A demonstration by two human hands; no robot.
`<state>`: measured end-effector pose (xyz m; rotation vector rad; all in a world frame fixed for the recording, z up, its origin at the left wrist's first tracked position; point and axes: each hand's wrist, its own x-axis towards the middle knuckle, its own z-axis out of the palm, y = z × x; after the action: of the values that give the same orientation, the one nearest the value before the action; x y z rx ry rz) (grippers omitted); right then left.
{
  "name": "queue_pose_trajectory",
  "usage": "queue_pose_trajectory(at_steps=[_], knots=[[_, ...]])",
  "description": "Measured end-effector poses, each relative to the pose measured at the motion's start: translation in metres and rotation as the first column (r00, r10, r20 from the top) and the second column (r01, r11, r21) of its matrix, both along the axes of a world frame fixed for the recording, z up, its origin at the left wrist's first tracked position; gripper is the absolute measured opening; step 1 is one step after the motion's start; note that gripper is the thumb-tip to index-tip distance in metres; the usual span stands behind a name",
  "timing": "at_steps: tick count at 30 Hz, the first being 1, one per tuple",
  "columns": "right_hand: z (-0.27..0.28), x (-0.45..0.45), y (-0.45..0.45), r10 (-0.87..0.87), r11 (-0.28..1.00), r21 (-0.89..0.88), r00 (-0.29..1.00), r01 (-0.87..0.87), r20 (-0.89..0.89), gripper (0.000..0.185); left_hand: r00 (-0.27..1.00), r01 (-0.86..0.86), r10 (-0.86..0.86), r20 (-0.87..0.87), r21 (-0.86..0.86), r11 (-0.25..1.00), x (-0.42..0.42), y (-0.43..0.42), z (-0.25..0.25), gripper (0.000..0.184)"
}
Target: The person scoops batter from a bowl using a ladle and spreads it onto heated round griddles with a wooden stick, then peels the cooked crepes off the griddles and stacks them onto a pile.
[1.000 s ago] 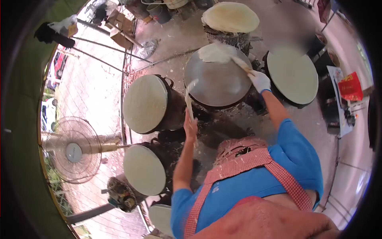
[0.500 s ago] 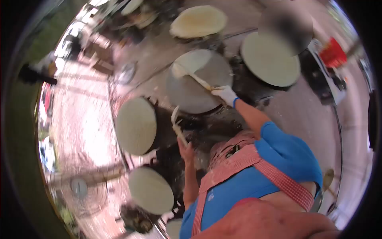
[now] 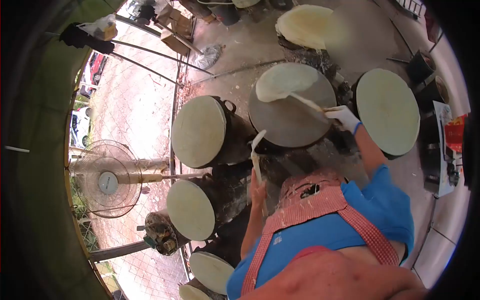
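Observation:
My right hand (image 3: 343,118), in a white glove, is closed around the handle of a long spreader (image 3: 307,102). The spreader's far end rests in pale wet batter (image 3: 286,82) covering the upper part of a round grey griddle (image 3: 295,125). Lower left of that griddle, my left hand (image 3: 257,194) is bare. Its fingers are wrapped round the handle of a batter-coated spatula (image 3: 256,159), held upright with the blade near the griddle's rim.
Other round griddles covered with pale batter sheets surround me: one on the right (image 3: 388,112), one on the left (image 3: 199,132), one below it (image 3: 191,210). A browner sheet (image 3: 302,27) lies at the back. A fan (image 3: 107,182) stands by the wire fence.
The view has swung left, so everything sits further right in the picture. On the middle griddle the batter patch is broader, and the spreader has moved across it in my right hand.

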<state>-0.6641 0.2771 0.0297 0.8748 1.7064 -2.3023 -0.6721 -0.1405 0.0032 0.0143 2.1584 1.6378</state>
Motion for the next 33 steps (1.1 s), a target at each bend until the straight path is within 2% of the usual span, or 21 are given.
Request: queue_pose_trajectory(at_steps=[1,3,4,5,6,8,9,11,12,14,15,16,19,21,22,24,25,26,27,29,33], knots=[[0.002,-0.002,0.016,-0.107,0.989,0.106,0.994,0.103,0.029,0.021,0.998,-0.055,0.056,0.028,-0.007,0.998,0.005,0.000,0.003,0.067],[-0.014,-0.024,0.021,-0.106,0.990,0.094,0.994,0.102,0.041,0.025,0.993,-0.108,0.108,0.055,-0.005,0.994,0.011,0.003,0.007,0.066],[-0.005,-0.031,0.016,-0.099,0.993,0.074,0.992,0.093,0.074,0.029,0.976,-0.165,0.157,0.149,0.045,0.985,0.014,0.006,0.009,0.069],[-0.001,-0.031,-0.002,-0.004,0.993,0.118,0.998,-0.003,0.061,0.029,0.949,-0.227,0.200,0.244,0.086,0.970,0.018,0.005,0.010,0.071],[-0.008,-0.035,-0.014,0.017,0.999,-0.040,0.995,-0.013,0.097,0.028,0.947,-0.233,0.207,0.244,0.085,0.969,0.022,0.003,0.009,0.071],[0.000,-0.023,-0.013,0.152,0.986,-0.085,0.985,-0.146,0.076,0.028,0.876,-0.328,0.242,0.417,0.147,0.933,0.035,-0.004,0.007,0.070],[-0.016,-0.021,0.006,0.168,0.986,-0.025,0.983,-0.166,0.075,0.028,0.874,-0.340,0.254,0.415,0.148,0.929,0.044,-0.007,0.010,0.070],[0.013,-0.022,0.035,0.180,0.980,0.062,0.977,-0.187,0.113,0.030,0.863,-0.347,0.240,0.444,0.175,0.921,0.057,-0.013,0.018,0.068],[-0.032,-0.036,0.058,0.054,0.997,0.061,0.997,-0.050,-0.054,0.031,0.863,-0.353,0.250,0.439,0.170,0.920,0.059,-0.016,0.016,0.068],[-0.006,-0.057,0.062,-0.058,0.998,0.006,0.998,0.058,-0.001,0.029,0.808,-0.431,0.288,0.514,0.181,0.884,0.071,-0.021,0.005,0.066],[-0.004,-0.067,0.049,0.051,0.991,0.120,0.996,-0.060,0.076,0.030,0.802,-0.441,0.297,0.519,0.178,0.879,0.076,-0.024,-0.002,0.066],[-0.002,-0.064,0.036,0.201,0.963,0.173,0.978,-0.206,0.045,0.030,0.745,-0.489,0.296,0.597,0.188,0.852,0.075,-0.025,-0.008,0.066],[-0.005,-0.045,0.023,0.251,0.967,-0.073,0.957,-0.243,0.145,0.028,0.643,-0.586,0.302,0.704,0.199,0.785,0.077,-0.027,-0.012,0.066],[-0.001,-0.044,0.041,0.260,0.965,0.015,0.961,-0.263,0.096,0.022,0.565,-0.654,0.313,0.764,0.182,0.734,0.082,-0.027,-0.004,0.068],[0.005,-0.048,0.052,0.225,0.973,0.039,0.973,-0.227,0.059,0.021,0.559,-0.664,0.324,0.763,0.178,0.726,0.085,-0.026,-0.001,0.068],[-0.001,-0.087,0.069,0.215,0.956,0.140,0.938,-0.260,0.273,0.025,0.601,-0.647,0.351,0.718,0.179,0.741,0.090,-0.026,0.006,0.067],[-0.011,-0.095,0.069,0.212,0.963,0.128,0.961,-0.236,0.176,0.026,0.589,-0.653,0.357,0.725,0.167,0.739,0.092,-0.023,0.008,0.067],[0.007,-0.101,0.055,0.205,0.970,0.114,0.976,-0.213,0.075,0.028,0.588,-0.661,0.348,0.730,0.186,0.727,0.090,-0.019,0.011,0.067],[0.009,-0.098,0.049,0.211,0.970,0.105,0.974,-0.218,0.081,0.028,0.591,-0.666,0.340,0.732,0.205,0.717,0.089,-0.020,0.013,0.066],[0.010,-0.087,0.034,0.413,0.903,0.067,0.899,-0.425,0.144,0.033,0.600,-0.665,0.350,0.720,0.204,0.719,0.093,-0.025,0.003,0.065],[0.008,-0.060,0.055,0.500,0.866,-0.084,0.847,-0.493,0.179,0.029,0.578,-0.684,0.354,0.735,0.200,0.701,0.107,-0.028,-0.005,0.064]])
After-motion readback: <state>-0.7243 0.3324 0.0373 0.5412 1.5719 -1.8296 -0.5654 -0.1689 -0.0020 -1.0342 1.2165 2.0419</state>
